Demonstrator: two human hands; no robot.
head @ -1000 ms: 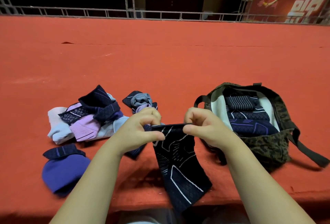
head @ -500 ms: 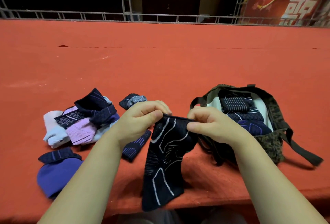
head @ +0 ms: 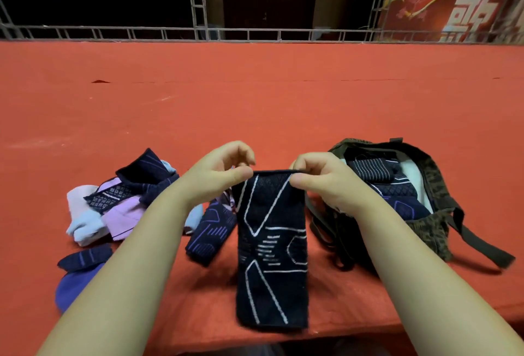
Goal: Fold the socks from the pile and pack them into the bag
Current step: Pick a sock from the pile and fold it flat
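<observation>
A dark navy sock with white line pattern hangs flat and straight between my hands, above the red table's front edge. My left hand pinches its top left corner and my right hand pinches its top right corner. The sock pile of navy, lilac and pale blue socks lies to the left. A navy sock with purple lines lies just behind the held one. The olive patterned bag stands open on the right with folded dark socks inside.
A purple-blue sock with a navy cuff lies at the front left near the table edge. The bag's strap trails to the right. The red cloth table stretches far back to a metal railing.
The held sock was twisted and bunched; now it hangs flat and stretched out between both hands, which have risen a little and moved apart.
</observation>
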